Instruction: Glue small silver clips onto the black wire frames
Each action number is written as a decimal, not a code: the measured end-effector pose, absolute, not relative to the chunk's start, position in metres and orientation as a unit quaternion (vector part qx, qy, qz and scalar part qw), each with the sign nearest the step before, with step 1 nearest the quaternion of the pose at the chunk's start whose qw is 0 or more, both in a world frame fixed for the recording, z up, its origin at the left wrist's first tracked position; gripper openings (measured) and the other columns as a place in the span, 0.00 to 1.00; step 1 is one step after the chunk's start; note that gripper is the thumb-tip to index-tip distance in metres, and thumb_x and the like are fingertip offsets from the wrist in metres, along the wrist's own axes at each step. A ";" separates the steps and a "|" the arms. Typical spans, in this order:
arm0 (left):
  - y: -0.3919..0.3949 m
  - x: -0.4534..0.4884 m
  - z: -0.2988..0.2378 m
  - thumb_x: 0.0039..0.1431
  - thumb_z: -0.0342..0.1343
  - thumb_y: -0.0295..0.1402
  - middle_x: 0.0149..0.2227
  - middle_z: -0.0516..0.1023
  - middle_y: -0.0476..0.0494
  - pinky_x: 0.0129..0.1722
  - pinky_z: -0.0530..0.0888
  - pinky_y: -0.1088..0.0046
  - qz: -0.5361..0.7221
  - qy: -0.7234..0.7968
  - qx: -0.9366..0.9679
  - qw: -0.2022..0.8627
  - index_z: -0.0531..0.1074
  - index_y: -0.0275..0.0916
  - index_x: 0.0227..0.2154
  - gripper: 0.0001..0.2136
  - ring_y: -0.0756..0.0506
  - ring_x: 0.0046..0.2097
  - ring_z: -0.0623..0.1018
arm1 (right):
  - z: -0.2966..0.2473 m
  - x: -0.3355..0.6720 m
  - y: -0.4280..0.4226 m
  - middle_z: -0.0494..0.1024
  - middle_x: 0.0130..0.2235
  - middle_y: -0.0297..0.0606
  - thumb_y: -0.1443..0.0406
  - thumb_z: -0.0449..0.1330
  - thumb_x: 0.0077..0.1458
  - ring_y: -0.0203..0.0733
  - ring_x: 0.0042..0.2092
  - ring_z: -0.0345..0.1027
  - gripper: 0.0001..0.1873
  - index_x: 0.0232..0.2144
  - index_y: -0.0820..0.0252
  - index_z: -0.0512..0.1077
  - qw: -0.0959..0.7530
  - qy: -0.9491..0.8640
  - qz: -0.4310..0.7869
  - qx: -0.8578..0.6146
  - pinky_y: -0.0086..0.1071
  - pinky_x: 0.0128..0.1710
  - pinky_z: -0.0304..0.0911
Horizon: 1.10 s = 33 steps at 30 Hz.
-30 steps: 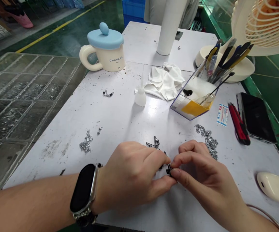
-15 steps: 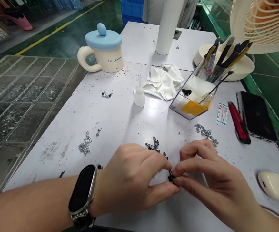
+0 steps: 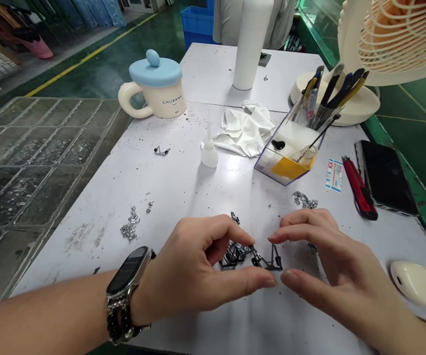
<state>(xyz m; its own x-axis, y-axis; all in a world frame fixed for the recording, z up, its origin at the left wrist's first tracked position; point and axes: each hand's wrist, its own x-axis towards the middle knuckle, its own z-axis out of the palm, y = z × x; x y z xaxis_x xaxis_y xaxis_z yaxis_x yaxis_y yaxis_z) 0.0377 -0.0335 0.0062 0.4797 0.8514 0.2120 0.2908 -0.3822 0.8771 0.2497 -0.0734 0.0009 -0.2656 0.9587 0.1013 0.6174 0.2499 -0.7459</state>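
A small heap of dark metal clips (image 3: 237, 254) lies on the white table (image 3: 183, 182), right between my two hands. My left hand (image 3: 201, 268), with a smartwatch (image 3: 127, 271) on the wrist, curls around the heap from the left, thumb and forefinger apart and holding nothing. My right hand (image 3: 323, 259) faces it from the right, thumb and forefinger spread. One dark clip (image 3: 275, 259) stands on the table in the gap between the fingertips, and no finger grips it.
Silver parts lie in piles at the left (image 3: 129, 228) and right (image 3: 304, 199). Farther back are a glue bottle (image 3: 209, 154), a white cloth (image 3: 244, 130), a lidded mug (image 3: 159, 88), a pen holder (image 3: 294, 148) and a fan (image 3: 393, 34). A phone (image 3: 384, 177), red cutter (image 3: 358, 187) and mouse (image 3: 417, 283) sit right; a divided tray (image 3: 24, 148) left.
Both hands had their fingertips pinched together on a dark clip. Now the fingers have opened and drawn apart, and the clip stands on the table beside the dark heap.
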 end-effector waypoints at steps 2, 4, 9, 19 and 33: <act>-0.034 0.038 0.006 0.40 0.68 0.31 0.16 0.54 0.60 0.14 0.54 0.84 0.346 0.372 0.761 0.402 0.72 0.31 0.27 0.13 0.60 0.17 0.55 | 0.001 0.249 -0.073 0.67 0.40 0.30 0.57 0.61 0.51 0.38 0.46 0.58 0.11 0.39 0.43 0.68 0.297 -0.724 0.323 -0.532 0.34 0.42 0.57; -0.035 0.037 0.005 0.39 0.68 0.31 0.17 0.54 0.60 0.14 0.54 0.84 0.346 0.370 0.767 0.393 0.72 0.31 0.27 0.14 0.60 0.17 0.55 | 0.000 0.247 -0.073 0.67 0.39 0.29 0.57 0.62 0.51 0.37 0.45 0.59 0.11 0.38 0.43 0.68 0.313 -0.716 0.329 -0.531 0.34 0.42 0.58; -0.034 0.037 0.003 0.40 0.68 0.32 0.17 0.56 0.59 0.15 0.56 0.83 0.352 0.354 0.787 0.363 0.72 0.32 0.28 0.14 0.59 0.18 0.56 | -0.002 0.242 -0.074 0.66 0.38 0.32 0.58 0.62 0.49 0.40 0.44 0.58 0.12 0.38 0.47 0.68 0.339 -0.734 0.262 -0.527 0.39 0.43 0.55; -0.032 0.037 0.004 0.47 0.62 0.25 0.29 0.62 0.48 0.24 0.67 0.78 0.405 0.288 0.851 0.171 0.72 0.33 0.35 0.10 0.53 0.30 0.65 | -0.003 0.239 -0.077 0.66 0.36 0.31 0.58 0.62 0.49 0.41 0.43 0.57 0.08 0.34 0.45 0.69 0.351 -0.697 0.313 -0.541 0.40 0.44 0.53; -0.031 0.035 0.002 0.50 0.57 0.22 0.29 0.60 0.47 0.21 0.64 0.76 0.398 0.254 0.860 0.193 0.74 0.33 0.30 0.04 0.53 0.28 0.63 | -0.004 0.236 -0.075 0.68 0.34 0.31 0.57 0.62 0.47 0.43 0.41 0.59 0.05 0.29 0.45 0.71 0.328 -0.631 0.411 -0.571 0.44 0.43 0.51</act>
<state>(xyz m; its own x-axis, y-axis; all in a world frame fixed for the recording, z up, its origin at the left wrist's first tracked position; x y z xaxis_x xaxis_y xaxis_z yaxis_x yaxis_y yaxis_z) 0.0353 -0.0306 0.0020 0.5537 0.5911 0.5866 0.2842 -0.7962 0.5341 0.2364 -0.0747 -0.0040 -0.1342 0.9894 -0.0554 0.4510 0.0112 -0.8925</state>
